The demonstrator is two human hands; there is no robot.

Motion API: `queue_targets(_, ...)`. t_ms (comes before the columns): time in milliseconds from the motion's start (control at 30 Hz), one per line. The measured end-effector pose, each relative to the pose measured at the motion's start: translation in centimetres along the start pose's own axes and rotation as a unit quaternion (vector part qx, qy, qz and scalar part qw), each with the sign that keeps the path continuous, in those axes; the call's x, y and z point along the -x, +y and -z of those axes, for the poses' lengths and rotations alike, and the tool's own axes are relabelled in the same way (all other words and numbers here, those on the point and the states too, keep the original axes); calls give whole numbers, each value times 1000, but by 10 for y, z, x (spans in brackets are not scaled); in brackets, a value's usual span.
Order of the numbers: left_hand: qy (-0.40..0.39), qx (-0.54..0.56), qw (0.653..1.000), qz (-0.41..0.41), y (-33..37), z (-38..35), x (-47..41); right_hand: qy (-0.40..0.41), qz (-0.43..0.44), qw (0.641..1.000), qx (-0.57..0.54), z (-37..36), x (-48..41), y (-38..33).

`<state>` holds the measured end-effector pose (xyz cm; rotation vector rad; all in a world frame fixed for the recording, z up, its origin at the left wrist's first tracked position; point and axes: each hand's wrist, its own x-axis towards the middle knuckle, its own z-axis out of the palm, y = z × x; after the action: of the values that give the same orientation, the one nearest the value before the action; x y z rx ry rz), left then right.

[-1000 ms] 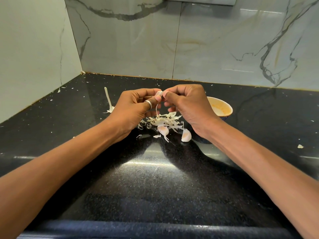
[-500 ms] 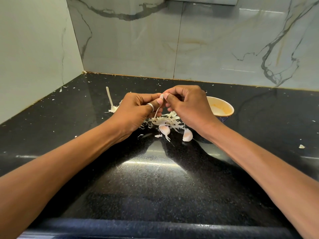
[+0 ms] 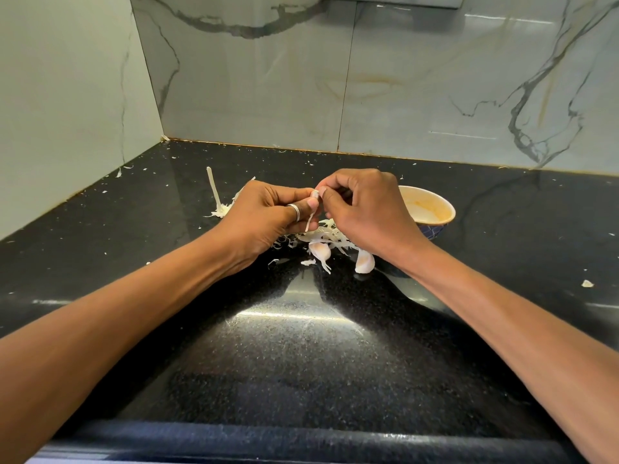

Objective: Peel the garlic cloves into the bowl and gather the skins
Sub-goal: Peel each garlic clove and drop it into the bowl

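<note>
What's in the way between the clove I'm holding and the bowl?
Only your own right hand, which sits between the clove and the bowl. The bowl's mouth is open, and no other thing shows between them.

At frame centre the left hand (image 3: 268, 222) and right hand (image 3: 365, 209) pinch one garlic clove (image 3: 315, 194), a skin strip (image 3: 310, 221) dangling; below them lie the skin pile (image 3: 326, 234) and two cloves (image 3: 321, 251); the bowl (image 3: 435, 209) sits right of centre on the black counter (image 3: 301, 346).

No legible txt, labels, brands, nos. or signs: none on bowl (image 3: 432, 209), counter (image 3: 301, 363) or wall tiles (image 3: 268, 78).
</note>
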<state>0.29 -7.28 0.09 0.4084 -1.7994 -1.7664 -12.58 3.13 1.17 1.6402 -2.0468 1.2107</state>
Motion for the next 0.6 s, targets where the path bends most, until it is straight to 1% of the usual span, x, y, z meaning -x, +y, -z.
queue_targets(267, 3, 4, 1000, -4, 2, -1, 2, 14, -59, 997, -42, -1, 0, -5)
queue_targets(600, 15, 1, 1000, 1, 1, -2, -1, 23, -65, 996, -49, 1, -1, -5)
